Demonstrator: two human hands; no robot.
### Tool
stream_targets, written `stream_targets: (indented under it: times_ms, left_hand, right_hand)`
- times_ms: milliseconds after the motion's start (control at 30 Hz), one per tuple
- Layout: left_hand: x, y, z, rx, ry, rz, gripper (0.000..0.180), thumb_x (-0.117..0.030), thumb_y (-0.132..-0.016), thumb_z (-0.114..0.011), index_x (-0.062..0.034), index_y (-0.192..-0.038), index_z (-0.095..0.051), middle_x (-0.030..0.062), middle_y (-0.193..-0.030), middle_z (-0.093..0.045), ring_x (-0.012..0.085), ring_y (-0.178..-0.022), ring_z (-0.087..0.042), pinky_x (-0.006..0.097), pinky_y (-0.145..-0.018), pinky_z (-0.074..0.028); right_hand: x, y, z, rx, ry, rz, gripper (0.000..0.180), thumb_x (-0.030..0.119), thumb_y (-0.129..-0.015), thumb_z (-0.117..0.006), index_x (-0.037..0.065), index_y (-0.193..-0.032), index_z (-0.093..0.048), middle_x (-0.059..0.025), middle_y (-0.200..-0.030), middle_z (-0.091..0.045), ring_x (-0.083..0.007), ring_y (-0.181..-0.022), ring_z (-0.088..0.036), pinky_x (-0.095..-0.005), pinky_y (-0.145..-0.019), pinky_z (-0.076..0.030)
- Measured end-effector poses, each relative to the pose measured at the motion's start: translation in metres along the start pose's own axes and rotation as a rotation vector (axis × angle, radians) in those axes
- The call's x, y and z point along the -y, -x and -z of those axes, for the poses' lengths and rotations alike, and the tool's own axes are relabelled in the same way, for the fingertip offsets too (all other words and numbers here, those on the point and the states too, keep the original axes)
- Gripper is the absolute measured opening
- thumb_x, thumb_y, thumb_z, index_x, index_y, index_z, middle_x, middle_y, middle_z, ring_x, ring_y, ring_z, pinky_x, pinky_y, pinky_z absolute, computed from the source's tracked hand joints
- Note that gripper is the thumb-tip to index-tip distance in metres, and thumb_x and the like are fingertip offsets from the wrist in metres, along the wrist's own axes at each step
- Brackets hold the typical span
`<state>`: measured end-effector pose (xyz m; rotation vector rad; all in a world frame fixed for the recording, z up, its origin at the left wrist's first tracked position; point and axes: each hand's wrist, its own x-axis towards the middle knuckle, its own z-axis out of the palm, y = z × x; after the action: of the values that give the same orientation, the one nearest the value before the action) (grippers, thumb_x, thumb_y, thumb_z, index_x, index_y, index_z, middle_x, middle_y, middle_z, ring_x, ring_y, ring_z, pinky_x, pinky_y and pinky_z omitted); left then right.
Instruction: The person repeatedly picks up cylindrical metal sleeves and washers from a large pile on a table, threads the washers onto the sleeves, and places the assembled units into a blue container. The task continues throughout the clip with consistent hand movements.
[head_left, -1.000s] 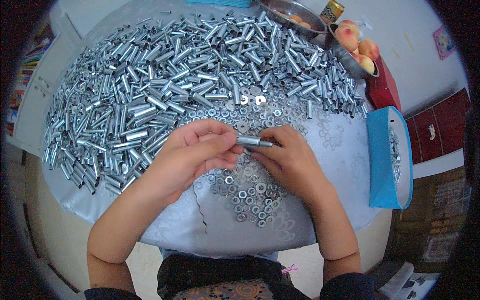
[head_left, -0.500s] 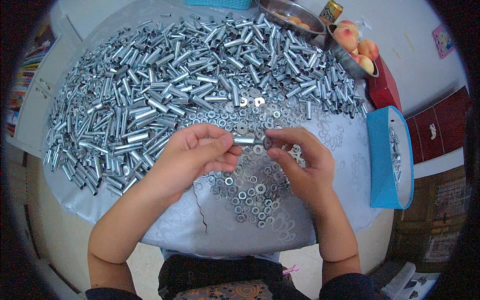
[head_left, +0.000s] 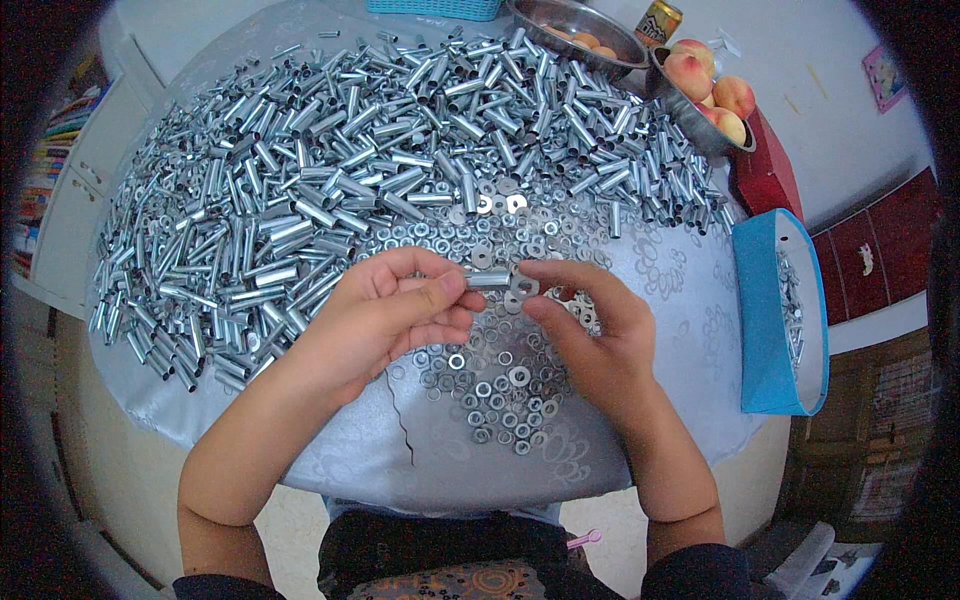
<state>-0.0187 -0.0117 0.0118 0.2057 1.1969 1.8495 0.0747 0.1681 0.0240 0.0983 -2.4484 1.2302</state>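
Over the middle of the table, my left hand (head_left: 390, 310) is closed on a short shiny metal tube (head_left: 488, 281), pinched between thumb and fingers so that its right end sticks out. At that end is a flat metal washer (head_left: 524, 285), its face and hole partly turned toward me. My right hand (head_left: 600, 325) pinches the washer's right edge between thumb and forefinger. Whether the washer sits around a bolt in the tube or only touches its end, I cannot tell. Under both hands lie many loose washers and nuts (head_left: 519, 377).
A wide heap of metal tubes (head_left: 300, 170) covers the table's far and left side. A blue fabric bin (head_left: 768, 320) with metal parts stands at the right edge. Behind are a bowl of peaches (head_left: 690, 115), a steel bowl of eggs (head_left: 620, 58), a can (head_left: 659, 22) and a blue basket (head_left: 440, 8).
My right hand has moved slightly left, toward the tube. The washer has come up to the tube's end and turned to show its face. My left hand has stayed nearly still.
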Motion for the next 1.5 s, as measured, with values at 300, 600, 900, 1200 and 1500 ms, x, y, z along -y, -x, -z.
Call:
stream_targets:
  times_ms: [300, 600, 900, 1200, 1500]
  left_hand:
    - [0.000, 0.000, 0.002, 0.060, 0.047, 0.026, 0.020, -0.015, -0.086, -0.054, 0.0007, -0.098, -0.051, 0.0136, -0.092, -0.059, 0.0148, -0.078, -0.059, 0.027, -0.073, -0.051]
    - [-0.001, 0.002, -0.006, 0.007, -0.076, 0.003, 0.018, -0.019, -0.086, -0.052, -0.0017, -0.091, -0.052, 0.0116, -0.080, -0.062, 0.0150, -0.065, -0.061, 0.025, -0.063, -0.052]
    - [0.007, 0.001, -0.005, 0.030, -0.243, -0.040, 0.038, -0.034, -0.090, -0.043, -0.0031, -0.070, -0.051, 0.0046, -0.056, -0.052, 0.0118, -0.047, -0.049, 0.024, -0.045, -0.039]
    - [0.000, 0.001, -0.008, -0.083, 0.085, 0.075, 0.043, -0.042, -0.089, -0.041, -0.0117, -0.059, -0.036, -0.0022, -0.045, -0.031, 0.0095, -0.039, -0.032, 0.024, -0.040, -0.028]
    - [0.002, -0.001, -0.007, -0.099, 0.050, 0.110, 0.042, -0.042, -0.089, -0.042, -0.0111, -0.060, -0.037, -0.0022, -0.044, -0.030, 0.0105, -0.039, -0.032, 0.024, -0.041, -0.029]
  right_hand:
    - [-0.002, 0.001, -0.001, -0.012, -0.198, -0.157, 0.025, 0.008, -0.075, -0.065, 0.006, -0.099, -0.061, -0.0070, -0.086, -0.061, -0.0148, -0.077, -0.058, -0.0268, -0.071, -0.045]
    - [0.000, 0.003, -0.002, 0.079, -0.246, -0.171, 0.028, -0.003, -0.072, -0.064, -0.003, -0.098, -0.058, -0.0096, -0.097, -0.060, -0.0147, -0.089, -0.056, -0.0275, -0.081, -0.043]
    - [-0.002, 0.003, -0.005, 0.087, -0.115, 0.105, 0.029, 0.007, -0.068, -0.070, 0.004, -0.096, -0.062, -0.0093, -0.088, -0.062, -0.0189, -0.080, -0.060, -0.0284, -0.071, -0.046]
    - [0.009, 0.001, -0.002, 0.046, 0.136, 0.185, 0.029, 0.008, -0.064, -0.071, 0.006, -0.092, -0.064, -0.0071, -0.084, -0.058, -0.0204, -0.075, -0.056, -0.0298, -0.065, -0.044]
    - [-0.024, 0.005, -0.011, 0.281, 0.385, 0.170, 0.019, 0.011, -0.070, -0.066, 0.008, -0.089, -0.065, -0.0071, -0.076, -0.056, -0.0237, -0.072, -0.054, -0.0327, -0.064, -0.043]
